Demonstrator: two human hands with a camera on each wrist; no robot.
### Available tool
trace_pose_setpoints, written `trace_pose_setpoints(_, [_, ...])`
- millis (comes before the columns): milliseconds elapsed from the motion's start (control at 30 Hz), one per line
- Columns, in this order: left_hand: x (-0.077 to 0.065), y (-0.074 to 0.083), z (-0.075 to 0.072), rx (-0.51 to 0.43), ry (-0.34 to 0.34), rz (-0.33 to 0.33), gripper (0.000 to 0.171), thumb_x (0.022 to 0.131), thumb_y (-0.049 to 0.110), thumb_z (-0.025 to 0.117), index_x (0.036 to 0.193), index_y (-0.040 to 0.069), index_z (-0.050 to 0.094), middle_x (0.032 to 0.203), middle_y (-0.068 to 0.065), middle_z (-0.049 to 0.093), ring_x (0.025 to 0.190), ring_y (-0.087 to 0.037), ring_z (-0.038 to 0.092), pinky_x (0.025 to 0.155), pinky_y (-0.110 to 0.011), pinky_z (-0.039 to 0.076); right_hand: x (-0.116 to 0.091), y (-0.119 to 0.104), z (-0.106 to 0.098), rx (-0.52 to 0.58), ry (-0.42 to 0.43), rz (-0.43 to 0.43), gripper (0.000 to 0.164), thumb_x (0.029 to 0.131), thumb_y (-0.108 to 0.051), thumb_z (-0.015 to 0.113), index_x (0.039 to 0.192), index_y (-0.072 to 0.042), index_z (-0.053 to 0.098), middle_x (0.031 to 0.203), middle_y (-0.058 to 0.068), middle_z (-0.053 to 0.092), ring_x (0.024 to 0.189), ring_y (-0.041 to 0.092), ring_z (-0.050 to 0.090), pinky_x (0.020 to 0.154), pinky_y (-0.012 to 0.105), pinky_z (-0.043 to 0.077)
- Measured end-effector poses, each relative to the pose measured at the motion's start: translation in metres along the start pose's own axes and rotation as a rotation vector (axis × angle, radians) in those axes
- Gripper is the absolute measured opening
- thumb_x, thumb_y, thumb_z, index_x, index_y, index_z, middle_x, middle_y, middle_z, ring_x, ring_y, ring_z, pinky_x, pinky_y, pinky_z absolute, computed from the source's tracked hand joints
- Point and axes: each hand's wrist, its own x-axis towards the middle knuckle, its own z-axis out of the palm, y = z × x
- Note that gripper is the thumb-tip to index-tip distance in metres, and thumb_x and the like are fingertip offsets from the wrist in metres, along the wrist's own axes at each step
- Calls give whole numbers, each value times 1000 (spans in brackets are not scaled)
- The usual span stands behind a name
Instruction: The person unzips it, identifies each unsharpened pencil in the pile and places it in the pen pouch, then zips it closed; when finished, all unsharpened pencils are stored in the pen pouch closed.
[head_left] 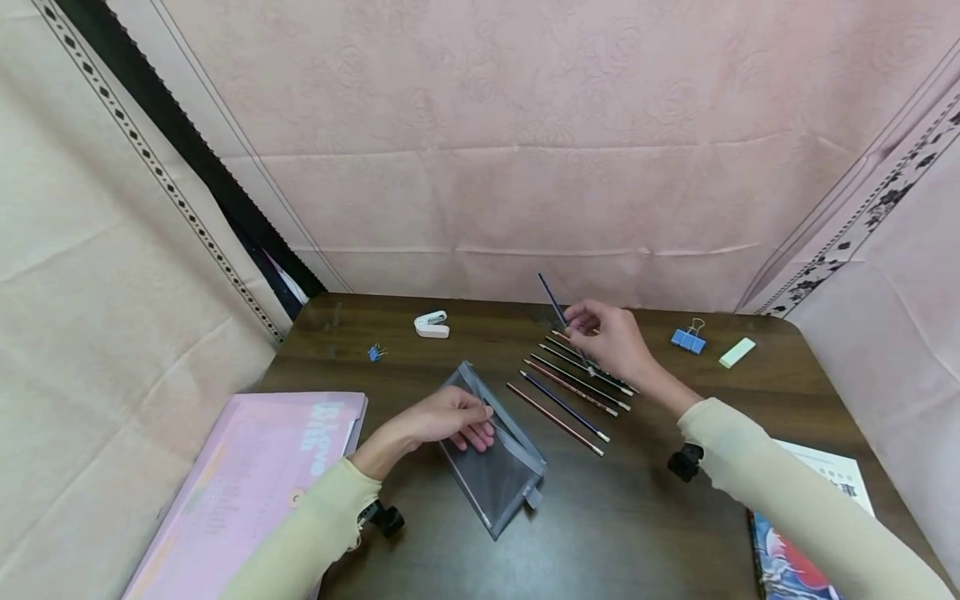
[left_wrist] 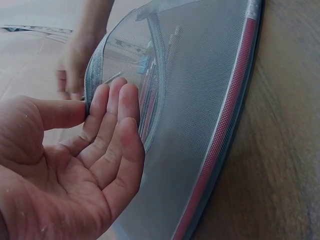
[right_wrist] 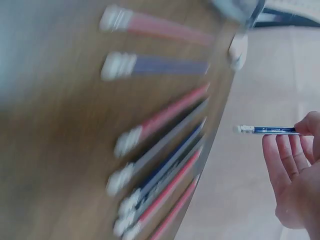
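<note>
My left hand (head_left: pixel 457 417) pinches the open rim of a grey mesh zip pouch (head_left: pixel 498 475), holding it up from the table. In the left wrist view a red pencil (left_wrist: pixel 220 130) with a pale end lies inside along the pouch's lower edge. My right hand (head_left: pixel 611 337) pinches a dark blue pencil (head_left: pixel 552 298) above the table; the right wrist view shows its white eraser end (right_wrist: pixel 245 129). Under and beside that hand, several pencils lie in a slanting row, among them a red pencil (head_left: pixel 555 419) and a blue pencil (head_left: pixel 566 407) nearest the pouch.
A white stapler (head_left: pixel 432 325) and a small blue binder clip (head_left: pixel 377 353) lie toward the back left. At the back right are a larger blue binder clip (head_left: pixel 688 337) and a pale green eraser-like block (head_left: pixel 737 352). A pink folder (head_left: pixel 277 475) is left, printed booklets (head_left: pixel 795 550) right.
</note>
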Motion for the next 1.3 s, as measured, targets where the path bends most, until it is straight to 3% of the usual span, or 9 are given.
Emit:
trace_pose_setpoints(100, [0,1,0,1,0,-1,32,100,31,50,100,4,67,94,-11,74,86,-23,73,72,-37,57,-8,-27,11,228,-44,55,17,86,-10,68,102,-13,64,90,7,70,79,15,65,64,33,57])
trace_pose_setpoints(233, [0,2,1,2,0,0,32,100,31,49,100,4,68,94,-11,74,86,-23,73,73,-38,57,-20,-50,32,544,-101,150,21,87,-3,66,107,-5,60,94,18,67,76,18,66,65,49,58])
trace_pose_setpoints(400, [-1,4,1,7,4,5,32,100,30,49,100,4,68,94,-11,74,86,-23,73,73,-39,57,-35,-61,58,749,-158,293,23,88,-3,65,110,-5,56,93,14,64,75,18,65,68,54,57])
trace_pose_setpoints(600, [-2,4,1,3,8,4,31,101,29,49,100,4,68,93,-11,74,86,-23,73,71,-37,57,-53,-64,78,726,-288,400,22,88,-4,64,109,-5,56,103,28,61,71,19,63,63,47,58])
trace_pose_setpoints(667, [-2,4,1,3,10,4,31,100,29,49,100,4,68,93,-11,74,86,-23,73,71,-36,57,-57,-64,81,675,-339,416,22,88,-5,64,108,-4,57,102,28,62,70,20,63,62,45,58])
trace_pose_setpoints(800, [-1,4,1,3,13,3,32,100,30,50,99,4,68,93,-11,74,85,-23,73,70,-36,57,-61,-63,84,560,-414,450,21,86,-8,66,106,-6,59,93,17,65,71,21,63,59,40,58])
trace_pose_setpoints(900, [-1,5,2,3,11,1,31,100,31,50,99,5,68,93,-11,74,85,-23,73,71,-36,57,-61,-62,84,506,-454,452,21,86,-8,67,105,-6,60,87,11,65,71,22,62,57,39,58])
trace_pose_setpoints(1300, [-2,7,5,1,0,0,31,100,30,49,100,5,68,93,-10,74,87,-22,73,71,-34,57,-58,-64,86,386,-531,377,17,86,-8,63,103,-8,65,86,8,68,72,23,64,55,37,57])
